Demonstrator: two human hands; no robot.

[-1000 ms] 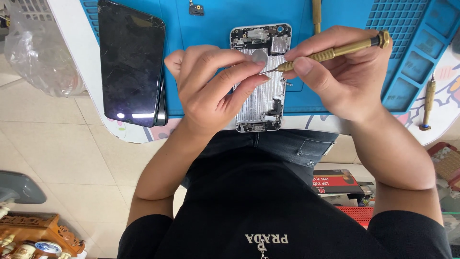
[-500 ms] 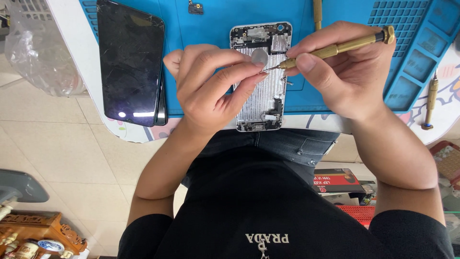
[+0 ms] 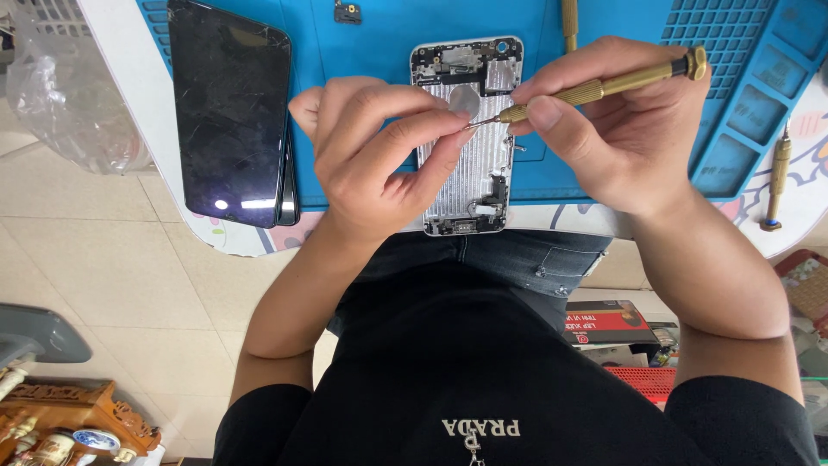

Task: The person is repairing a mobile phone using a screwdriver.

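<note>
Both hands work one brass screwdriver (image 3: 604,86) — over open phone shell (image 3: 470,164)

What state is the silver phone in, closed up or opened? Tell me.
Opened. The silver phone housing lies on the blue mat with no screen on it, its bare metal interior and small components exposed.

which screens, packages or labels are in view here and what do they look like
Phone screen: left on the blue mat, dark cracked rectangle, unlit.
Red and black package: below the table edge, right of the lap, flat.
Clear plastic bag: far left, crumpled.
</note>
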